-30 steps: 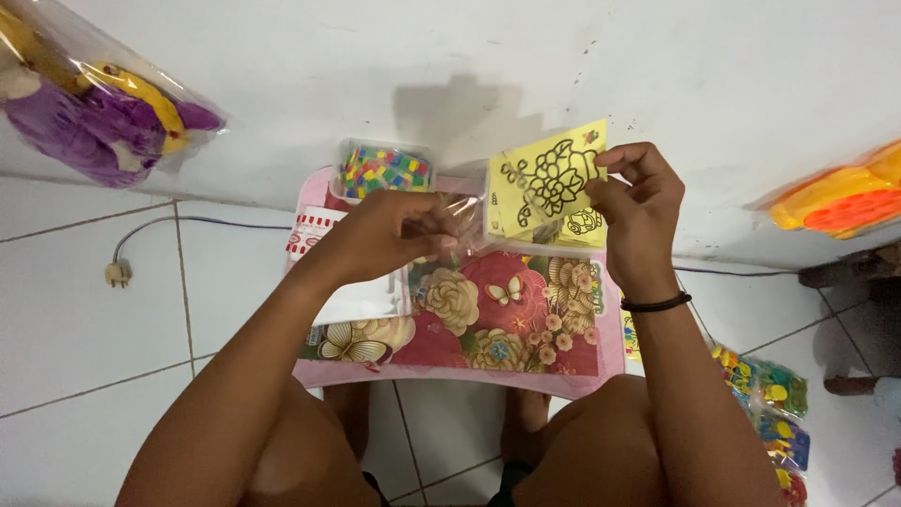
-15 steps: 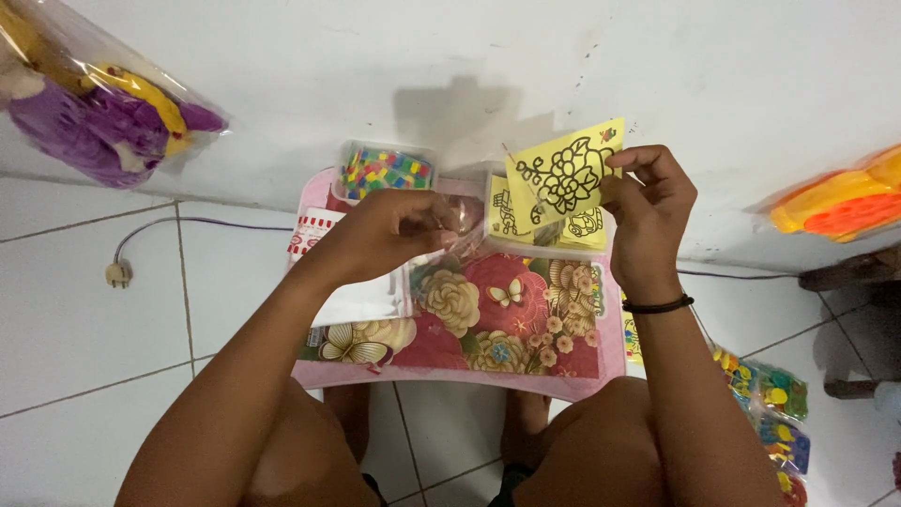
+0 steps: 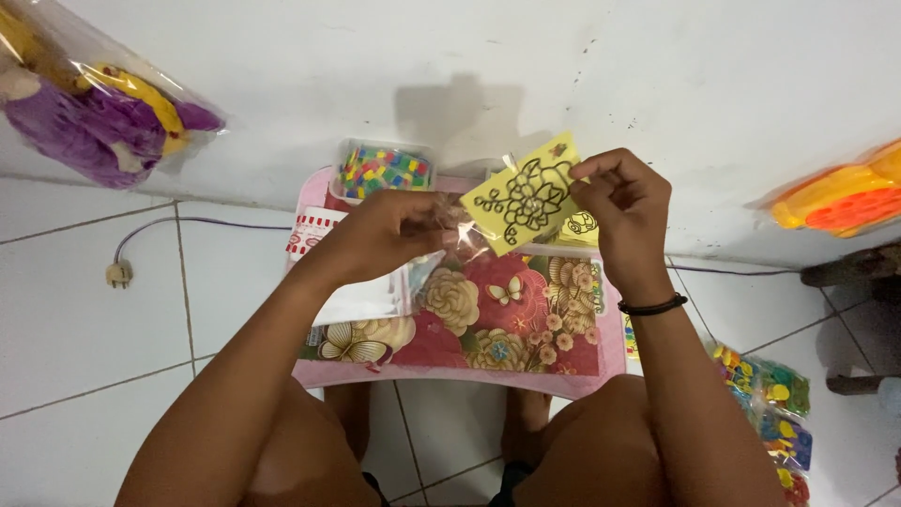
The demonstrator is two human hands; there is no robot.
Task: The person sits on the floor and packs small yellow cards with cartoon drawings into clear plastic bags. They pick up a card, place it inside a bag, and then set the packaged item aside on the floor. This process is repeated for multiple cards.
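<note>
Right hand (image 3: 624,202) fingers pinched the yellow card (image 3: 522,194) at its edge, keeping the drawing visible. Left hand (image 3: 394,230) fingers clamped the clear sleeve (image 3: 450,235) above the floral desk (image 3: 488,319), steadying it.

A clear tub of many-coloured beads (image 3: 385,171) stands at the far edge of the small pink bench (image 3: 450,376) with its floral top. A bagged purple and yellow plush toy (image 3: 99,111) lies at upper left, and a bagged orange plastic toy (image 3: 840,199) at right. A white plug (image 3: 118,274) rests on the tiled floor (image 3: 66,357), and packets of coloured pieces (image 3: 765,399) lie at lower right.
</note>
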